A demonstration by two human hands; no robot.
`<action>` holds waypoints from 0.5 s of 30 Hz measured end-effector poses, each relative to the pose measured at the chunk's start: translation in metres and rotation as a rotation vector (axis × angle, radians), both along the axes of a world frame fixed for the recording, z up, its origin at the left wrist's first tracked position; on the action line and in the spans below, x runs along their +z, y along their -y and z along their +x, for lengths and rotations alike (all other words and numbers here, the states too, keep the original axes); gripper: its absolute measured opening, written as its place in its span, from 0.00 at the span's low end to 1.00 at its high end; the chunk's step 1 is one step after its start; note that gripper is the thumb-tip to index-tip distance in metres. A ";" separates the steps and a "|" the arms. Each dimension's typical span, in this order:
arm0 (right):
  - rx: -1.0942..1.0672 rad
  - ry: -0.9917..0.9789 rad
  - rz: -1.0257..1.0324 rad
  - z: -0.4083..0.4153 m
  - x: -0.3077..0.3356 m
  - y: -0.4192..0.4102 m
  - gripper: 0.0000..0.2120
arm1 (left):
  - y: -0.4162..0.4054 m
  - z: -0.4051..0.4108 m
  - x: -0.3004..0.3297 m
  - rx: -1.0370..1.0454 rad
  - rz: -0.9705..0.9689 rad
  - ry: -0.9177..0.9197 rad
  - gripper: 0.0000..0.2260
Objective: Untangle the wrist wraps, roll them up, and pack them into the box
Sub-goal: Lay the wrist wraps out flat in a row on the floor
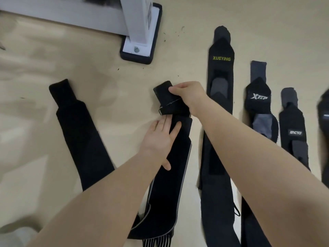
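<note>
A long black wrist wrap [170,168] with a grey edge lies lengthwise at centre frame on the beige surface [106,90], its far end folded over. The right hand [188,97] pinches that folded end; the left hand [160,138] presses flat, fingers straight, on the strap below.

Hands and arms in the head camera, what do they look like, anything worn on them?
Both forearms are bare to the frame's edge: no sleeves, gloves, watch or bracelets show. The left hand and right hand carry no rings that can be seen, and the fingers show short, unpainted nails. No markings show.
</note>
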State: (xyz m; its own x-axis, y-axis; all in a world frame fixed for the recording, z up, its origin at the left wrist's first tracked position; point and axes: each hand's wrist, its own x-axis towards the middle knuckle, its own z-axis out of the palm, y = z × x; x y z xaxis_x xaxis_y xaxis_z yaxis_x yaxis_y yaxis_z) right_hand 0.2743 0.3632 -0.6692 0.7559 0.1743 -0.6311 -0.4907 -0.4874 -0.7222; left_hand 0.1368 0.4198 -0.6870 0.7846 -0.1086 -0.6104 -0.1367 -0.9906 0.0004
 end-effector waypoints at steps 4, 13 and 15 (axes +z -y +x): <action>0.051 0.136 -0.029 0.019 0.006 0.018 0.08 | 0.002 0.001 0.000 0.026 -0.017 -0.036 0.61; 0.189 0.505 -0.344 -0.019 -0.001 0.028 0.21 | -0.002 0.000 0.000 0.047 -0.012 -0.051 0.62; 0.430 0.543 -0.458 -0.044 -0.009 0.043 0.19 | -0.002 0.000 -0.001 0.038 0.014 -0.041 0.62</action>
